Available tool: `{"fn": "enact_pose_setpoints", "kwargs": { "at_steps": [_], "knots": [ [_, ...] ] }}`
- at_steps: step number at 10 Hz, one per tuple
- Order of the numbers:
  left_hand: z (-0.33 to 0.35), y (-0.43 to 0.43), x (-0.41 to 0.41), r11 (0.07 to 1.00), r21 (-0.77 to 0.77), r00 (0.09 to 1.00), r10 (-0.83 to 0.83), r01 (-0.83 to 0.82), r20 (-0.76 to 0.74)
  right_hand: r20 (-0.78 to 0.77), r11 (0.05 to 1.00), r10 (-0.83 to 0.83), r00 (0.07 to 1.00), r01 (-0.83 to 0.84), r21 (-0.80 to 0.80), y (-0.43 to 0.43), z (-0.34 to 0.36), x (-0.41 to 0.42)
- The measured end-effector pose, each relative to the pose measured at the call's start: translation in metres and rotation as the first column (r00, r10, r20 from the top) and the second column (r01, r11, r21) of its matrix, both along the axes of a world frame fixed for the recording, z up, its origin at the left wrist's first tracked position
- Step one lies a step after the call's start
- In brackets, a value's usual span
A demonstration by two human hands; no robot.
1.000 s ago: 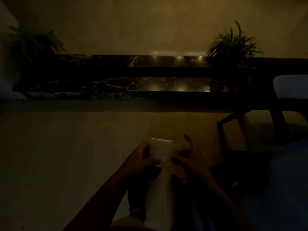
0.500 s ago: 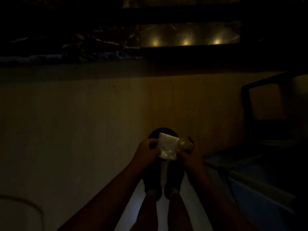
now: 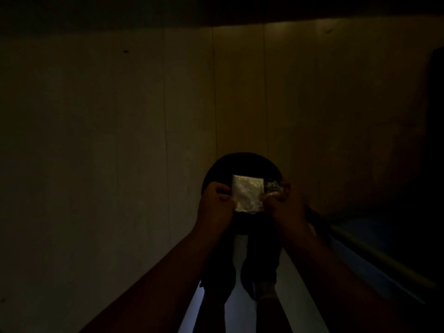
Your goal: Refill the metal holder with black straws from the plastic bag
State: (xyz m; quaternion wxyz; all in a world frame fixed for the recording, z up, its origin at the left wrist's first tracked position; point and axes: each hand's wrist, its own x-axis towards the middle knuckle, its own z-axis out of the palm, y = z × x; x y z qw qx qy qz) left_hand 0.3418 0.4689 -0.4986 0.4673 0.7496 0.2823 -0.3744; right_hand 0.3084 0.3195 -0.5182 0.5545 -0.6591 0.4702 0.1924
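Note:
The scene is very dim. Between my hands I hold a pale plastic bag [image 3: 247,197], seen end-on as a light square. My left hand [image 3: 215,205] grips its left edge with curled fingers. On the right edge, my right hand [image 3: 282,204] pinches crumpled clear plastic. Right behind the bag lies a round black shape [image 3: 240,164]; I cannot tell what it is. No straws and no metal holder can be made out.
A pale wooden plank floor [image 3: 120,152] fills most of the view. My legs and feet [image 3: 254,272] stand below the hands. A blue surface with a pale rail [image 3: 374,258] runs along the lower right. A dark band [image 3: 216,8] crosses the top.
The view has tilted down from the marble ledge and plants to the floor. The bag now points end-on at me. Both hands have closed on its sides, and my right fingers have curled in.

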Motion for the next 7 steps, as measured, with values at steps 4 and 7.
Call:
{"fn": "enact_pose_setpoints", "kwargs": {
  "at_steps": [4,7],
  "knots": [
    [-0.096,0.004,-0.032,0.999,0.005,0.999,0.032,-0.032,-0.02,0.024,0.991,0.064,0.998,-0.067,0.12,0.004,-0.094,-0.029],
    [-0.02,0.017,-0.026,0.988,-0.149,0.999,0.027,-0.033,-0.042,0.083,0.978,0.173,0.981,-0.181,0.103,0.007,-0.008,-0.026]
  ]
}}
